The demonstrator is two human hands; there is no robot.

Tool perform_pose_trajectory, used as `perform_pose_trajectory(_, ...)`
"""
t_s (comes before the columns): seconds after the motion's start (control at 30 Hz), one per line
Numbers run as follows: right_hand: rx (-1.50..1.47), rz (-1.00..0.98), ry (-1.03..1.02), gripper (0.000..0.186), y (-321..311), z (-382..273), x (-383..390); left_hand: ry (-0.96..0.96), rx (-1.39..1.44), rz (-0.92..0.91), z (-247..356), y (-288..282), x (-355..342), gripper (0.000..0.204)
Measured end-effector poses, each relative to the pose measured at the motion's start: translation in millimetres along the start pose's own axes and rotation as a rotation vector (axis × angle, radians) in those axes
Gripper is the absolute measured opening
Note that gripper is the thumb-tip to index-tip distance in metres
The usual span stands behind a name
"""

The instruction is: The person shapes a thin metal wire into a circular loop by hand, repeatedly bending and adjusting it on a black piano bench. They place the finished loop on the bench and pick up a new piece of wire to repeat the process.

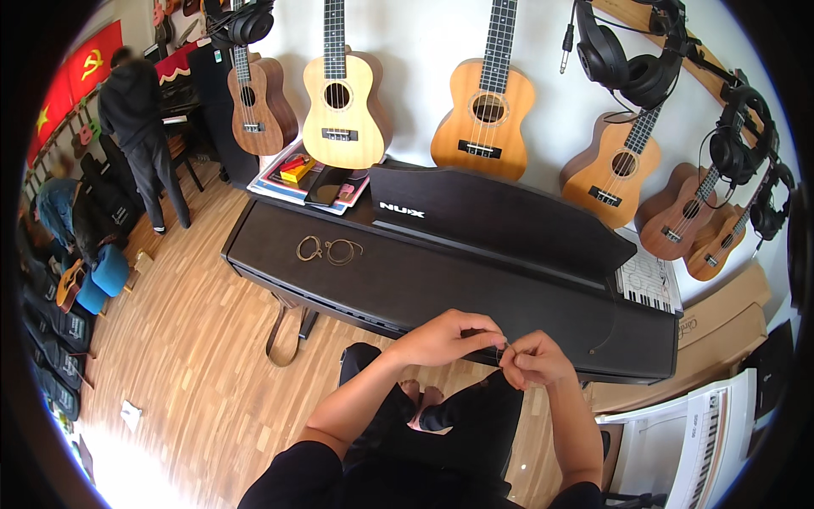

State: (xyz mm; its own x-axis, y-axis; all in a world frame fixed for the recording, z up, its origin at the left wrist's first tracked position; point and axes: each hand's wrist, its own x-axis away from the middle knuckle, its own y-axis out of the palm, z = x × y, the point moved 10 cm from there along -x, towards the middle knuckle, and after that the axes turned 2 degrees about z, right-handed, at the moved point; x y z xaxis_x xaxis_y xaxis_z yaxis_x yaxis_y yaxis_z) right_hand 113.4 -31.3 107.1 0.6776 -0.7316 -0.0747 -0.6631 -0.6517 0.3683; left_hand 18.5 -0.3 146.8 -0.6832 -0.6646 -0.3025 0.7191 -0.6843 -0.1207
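My left hand [449, 338] and my right hand [537, 360] meet just over the front edge of a dark digital piano [314, 216]. Both are closed, thumbs against fingers, pinching a thin instrument string [506, 346] between them. Much of that string is too fine to follow. A thin strand [604, 341] shows over the piano's right part, perhaps its far end. Two coiled strings, a left coil [309, 248] and a right coil [342, 252], lie side by side on the piano's closed top, left of my hands.
Ukuleles [485, 110] hang along the wall behind the piano, with headphones [632, 68] at the upper right. Books [280, 182] and a small yellow-red box [297, 168] sit at the piano's left end. Cardboard [721, 327] leans right. A person [136, 110] stands far left.
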Motion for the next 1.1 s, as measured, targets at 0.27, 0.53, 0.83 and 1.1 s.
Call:
perform_pose_trajectory(0.27,-0.615,0.036,-0.241,0.028,-1.7,-18.5,-7.5,0.002,0.201,0.385,-38.2,-11.6,-11.1,0.023)
perform_pose_trajectory(0.53,0.700,0.799,-0.554,0.029,-4.8,-64.0,7.8,-0.227,0.084,0.277,-81.8,30.0,-1.4,0.025)
perform_pose_trajectory(0.83,1.254,0.291,-0.055,0.023,-6.3,-29.1,-6.8,-0.170,-0.516,0.001,-23.1,22.7,13.8,0.023)
perform_pose_trajectory(1.1,0.283,-0.205,0.194,0.031,20.4,-5.3,18.8,0.055,-0.267,-0.081,40.4,6.2,11.3,0.015)
